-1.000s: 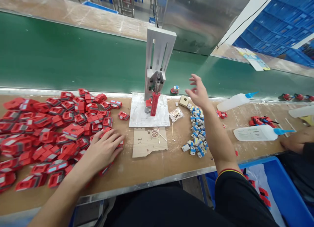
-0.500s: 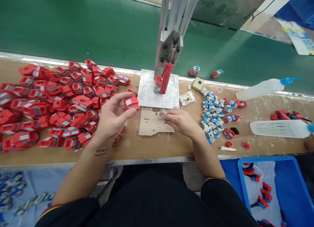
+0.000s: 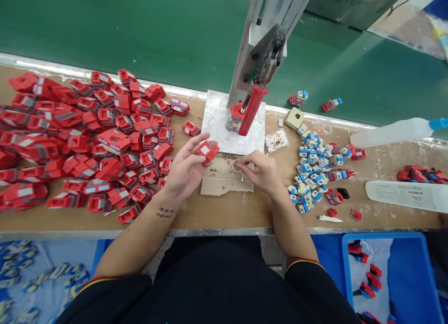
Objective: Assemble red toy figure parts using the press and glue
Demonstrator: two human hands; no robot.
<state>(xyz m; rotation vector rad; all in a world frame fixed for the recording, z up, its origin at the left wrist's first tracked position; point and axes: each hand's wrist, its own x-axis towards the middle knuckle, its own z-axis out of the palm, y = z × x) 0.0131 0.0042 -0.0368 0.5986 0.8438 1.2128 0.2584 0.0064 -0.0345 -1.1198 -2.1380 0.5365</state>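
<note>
Your left hand (image 3: 187,172) grips one red piece (image 3: 209,150) between thumb and fingers, raised just above the near left corner of the metal plate (image 3: 215,112). Your right hand (image 3: 262,172) reaches over the torn cardboard (image 3: 219,182), fingertips drawn together beside the small round dish (image 3: 234,167) and a cotton swab (image 3: 242,177); you cannot tell from here whether they grip it.

The held piece shows no blue-and-white block on it, so its work looks barely begun. Another red part (image 3: 236,111) sits under the press with the red handle (image 3: 254,109). Plenty appears left: a broad heap of red pieces (image 3: 114,140) covers the bench (image 3: 217,217) on your left, and loose blue-and-white blocks (image 3: 304,164) cluster on your right. Beyond them, two red-and-blue assemblies (image 3: 332,104) on the green surface (image 3: 175,35) look further along.
</note>
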